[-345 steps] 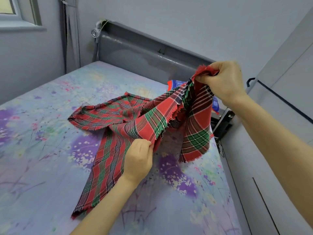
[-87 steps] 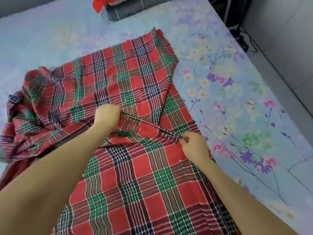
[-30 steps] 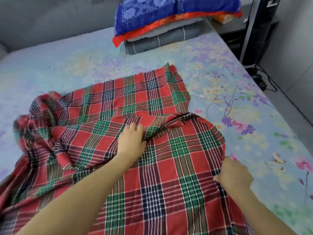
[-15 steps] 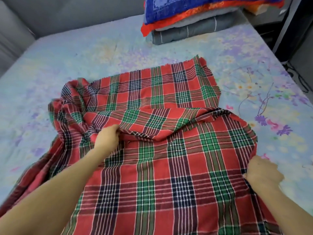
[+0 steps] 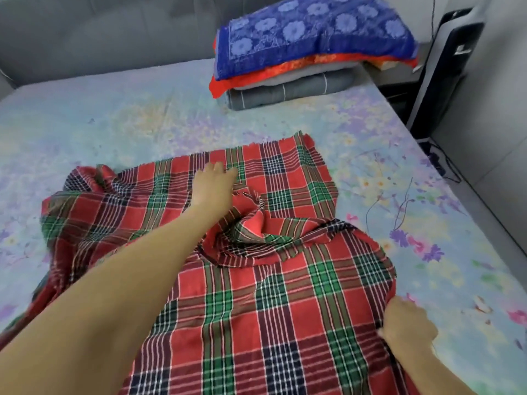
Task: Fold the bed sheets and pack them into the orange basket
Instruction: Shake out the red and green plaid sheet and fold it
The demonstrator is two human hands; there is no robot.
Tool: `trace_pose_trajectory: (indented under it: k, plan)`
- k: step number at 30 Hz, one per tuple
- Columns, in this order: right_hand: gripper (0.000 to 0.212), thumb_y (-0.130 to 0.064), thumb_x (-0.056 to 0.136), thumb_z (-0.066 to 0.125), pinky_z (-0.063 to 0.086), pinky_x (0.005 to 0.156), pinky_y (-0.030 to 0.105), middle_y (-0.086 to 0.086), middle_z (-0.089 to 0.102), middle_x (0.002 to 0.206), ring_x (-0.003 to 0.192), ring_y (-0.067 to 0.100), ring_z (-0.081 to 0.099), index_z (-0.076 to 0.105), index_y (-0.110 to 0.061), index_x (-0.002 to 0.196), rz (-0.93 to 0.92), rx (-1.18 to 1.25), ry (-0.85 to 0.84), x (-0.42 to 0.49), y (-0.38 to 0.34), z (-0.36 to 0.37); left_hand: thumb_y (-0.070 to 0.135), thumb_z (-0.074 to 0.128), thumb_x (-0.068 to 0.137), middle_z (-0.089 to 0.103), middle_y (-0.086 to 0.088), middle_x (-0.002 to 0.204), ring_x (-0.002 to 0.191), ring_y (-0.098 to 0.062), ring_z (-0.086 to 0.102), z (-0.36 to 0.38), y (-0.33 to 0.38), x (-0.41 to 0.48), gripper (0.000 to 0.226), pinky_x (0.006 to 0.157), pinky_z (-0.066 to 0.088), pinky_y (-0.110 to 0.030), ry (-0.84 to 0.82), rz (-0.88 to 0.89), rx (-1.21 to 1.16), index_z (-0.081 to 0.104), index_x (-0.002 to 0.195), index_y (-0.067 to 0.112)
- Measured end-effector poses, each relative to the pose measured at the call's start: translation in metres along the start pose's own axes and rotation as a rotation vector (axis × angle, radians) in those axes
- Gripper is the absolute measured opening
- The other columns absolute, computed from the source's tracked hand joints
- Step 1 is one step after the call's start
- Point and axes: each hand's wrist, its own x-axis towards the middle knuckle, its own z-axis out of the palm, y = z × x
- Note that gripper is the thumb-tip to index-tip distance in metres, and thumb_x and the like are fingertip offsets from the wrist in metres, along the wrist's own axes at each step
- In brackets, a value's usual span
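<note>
Bed sheet [image 5: 256, 309], red-and-green plaid, lies spread on the floral bed [image 5: 114, 124] under both grips. In the head view, the left grip [image 5: 214, 186] lies flat with fingers straight, pressing the cloth near its far edge. The right grip [image 5: 405, 326] is curled round the sheet's right edge. A twisted ridge of cloth [image 5: 251, 223] bunches between them. Beyond the left grip a folded stack [image 5: 308, 44], blue floral on top, stands by the grey headboard [image 5: 99, 32]. A dark tower unit [image 5: 447, 75] stands beyond the right grip.
</note>
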Motion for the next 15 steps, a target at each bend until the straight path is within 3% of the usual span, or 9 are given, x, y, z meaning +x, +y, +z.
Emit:
trace_pose_trajectory:
  k: [2,5,7,9,11,15]
  plan:
    - [0.035,-0.028,0.088,0.062,0.049,0.083,0.034,0.001,0.056,0.122,0.113,0.020,0.055,0.053,-0.020,0.121,-0.016,0.006,0.005,0.002,-0.003,-0.002,0.012,0.055,0.086,0.052,-0.014,0.120,0.111,-0.033,0.049,0.020,-0.006,-0.015,0.036,0.083,0.044,-0.041,-0.055,0.001,0.055,0.051,0.122,0.014]
    - [0.038,-0.028,0.085,0.066,0.050,0.084,0.034,0.002,0.057,0.123,0.115,0.020,0.055,0.055,-0.018,0.121,-0.013,-0.013,-0.009,0.005,-0.001,0.001,0.039,0.056,0.089,0.049,-0.020,0.121,0.110,-0.039,0.050,0.051,-0.008,-0.041,0.050,0.081,0.047,-0.046,-0.168,-0.351,-0.150,0.042,0.124,0.006]
    - [0.040,-0.028,0.084,0.067,0.050,0.084,0.034,0.002,0.057,0.126,0.117,0.020,0.054,0.055,-0.017,0.121,0.009,-0.025,-0.026,0.006,0.001,0.003,0.044,0.060,0.087,0.052,-0.023,0.122,0.112,-0.042,0.052,0.071,-0.012,-0.051,0.062,0.084,0.047,-0.046,-0.303,-0.536,-0.374,0.039,0.127,0.001]
    - [0.041,-0.027,0.084,0.068,0.050,0.084,0.034,0.002,0.056,0.128,0.119,0.021,0.052,0.055,-0.018,0.122,0.027,-0.011,-0.042,0.009,0.001,0.003,0.032,0.062,0.088,0.060,-0.024,0.118,0.109,-0.041,0.056,0.082,-0.017,-0.058,0.050,0.088,0.047,-0.044,-0.319,-0.541,-0.559,0.049,0.123,-0.002]
    - [0.040,-0.026,0.084,0.068,0.050,0.082,0.034,0.002,0.058,0.124,0.115,0.021,0.055,0.056,-0.018,0.121,0.032,-0.013,-0.050,0.008,0.002,0.004,0.022,0.060,0.088,0.065,-0.023,0.109,0.102,-0.040,0.060,0.080,-0.014,-0.065,0.033,0.086,0.049,-0.042,-0.213,-0.458,-0.586,0.061,0.114,0.001]
    - [0.056,-0.032,0.082,0.070,0.049,0.089,0.042,0.004,0.052,0.128,0.118,0.025,0.051,0.046,-0.016,0.129,0.023,-0.144,-0.087,-0.001,0.004,-0.006,0.012,0.062,0.088,0.068,-0.016,0.098,0.085,-0.035,0.063,0.044,0.007,-0.062,0.028,0.069,0.047,-0.036,-0.052,-0.317,-0.749,0.054,0.113,0.006]
